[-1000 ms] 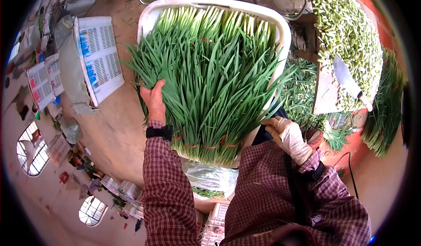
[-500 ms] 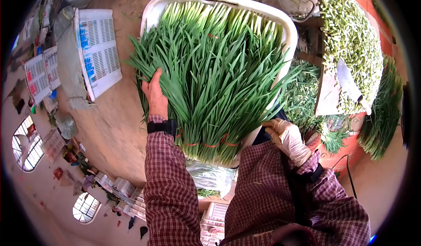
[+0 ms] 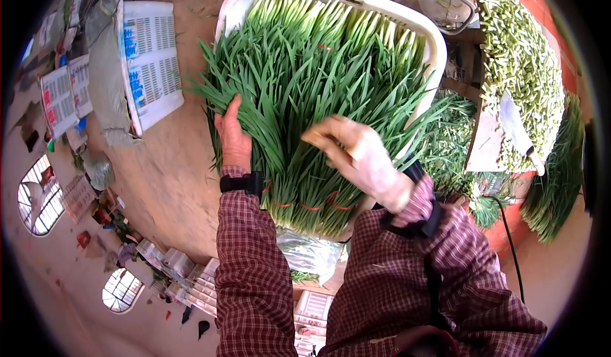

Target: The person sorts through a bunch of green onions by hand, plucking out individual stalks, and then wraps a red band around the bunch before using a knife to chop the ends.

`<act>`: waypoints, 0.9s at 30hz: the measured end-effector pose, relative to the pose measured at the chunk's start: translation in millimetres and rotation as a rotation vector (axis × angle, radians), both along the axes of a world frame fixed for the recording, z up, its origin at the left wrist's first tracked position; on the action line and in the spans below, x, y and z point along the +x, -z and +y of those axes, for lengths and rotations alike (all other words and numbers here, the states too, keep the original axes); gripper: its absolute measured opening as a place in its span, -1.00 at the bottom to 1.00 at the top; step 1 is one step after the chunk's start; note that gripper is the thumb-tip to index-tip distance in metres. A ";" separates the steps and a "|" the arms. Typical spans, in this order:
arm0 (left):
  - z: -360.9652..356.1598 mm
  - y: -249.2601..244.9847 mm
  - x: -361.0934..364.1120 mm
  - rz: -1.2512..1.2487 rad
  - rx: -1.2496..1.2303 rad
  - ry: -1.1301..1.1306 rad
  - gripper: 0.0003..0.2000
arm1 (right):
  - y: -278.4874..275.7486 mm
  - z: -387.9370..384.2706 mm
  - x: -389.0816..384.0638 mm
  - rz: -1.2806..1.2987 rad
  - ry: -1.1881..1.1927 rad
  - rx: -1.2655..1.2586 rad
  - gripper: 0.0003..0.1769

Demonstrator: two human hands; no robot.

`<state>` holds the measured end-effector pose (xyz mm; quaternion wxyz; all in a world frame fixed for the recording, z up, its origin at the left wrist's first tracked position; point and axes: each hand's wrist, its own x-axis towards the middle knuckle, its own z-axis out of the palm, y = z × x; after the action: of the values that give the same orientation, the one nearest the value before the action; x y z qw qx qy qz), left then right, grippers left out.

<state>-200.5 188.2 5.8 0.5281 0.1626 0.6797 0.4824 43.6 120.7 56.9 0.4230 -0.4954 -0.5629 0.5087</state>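
A white crate (image 3: 439,45) is packed with long green leafy stalks (image 3: 331,77), their pale ends along its far edge. Nearer me, bundles tied with red bands (image 3: 310,208) lie at the crate's near end. My bare left hand (image 3: 235,137) rests at the crate's left side, its thumb up and its fingers partly hidden under the leaves it gathers. Above the middle of the leaves is my gloved right hand (image 3: 356,156), fingers curled with thumb and fingertips close together; whether anything is between them is too blurred to tell.
On the right, a knife (image 3: 514,122) lies by a pile of cut pale stalk pieces (image 3: 519,57). More green stalks (image 3: 554,185) lie at the far right. A white and blue crate (image 3: 153,64) stands on the floor at left. A black cable (image 3: 509,242) hangs at right.
My right hand has moved left and up from the crate's right edge to over the leaves. My left hand stays at the left side. The whole view has shifted slightly.
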 end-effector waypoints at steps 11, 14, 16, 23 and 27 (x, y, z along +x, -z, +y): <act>-5.2 4.3 6.3 0.065 0.011 -0.078 -0.42 | 71.3 67.4 -108.6 -0.185 -0.008 -0.351 -0.83; -5.8 3.1 10.4 0.067 0.035 -0.099 -0.51 | 66.3 71.2 -106.8 -0.173 -0.033 -0.392 -0.80; -5.1 1.2 11.1 0.074 0.048 -0.098 -0.53 | 65.4 71.5 -107.9 -0.172 -0.039 -0.401 -0.78; -6.1 4.7 9.4 0.073 0.043 -0.087 -0.53 | 74.2 65.7 -112.3 0.042 -0.007 -0.520 -0.85; -6.1 0.6 13.8 0.052 0.066 -0.059 -0.54 | 80.0 57.2 -116.4 0.325 0.114 -0.569 -0.85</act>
<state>-186.7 182.1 5.2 0.4901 0.1726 0.6814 0.5155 -72.8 178.0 -23.2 0.3798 -0.5367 -0.2949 0.6934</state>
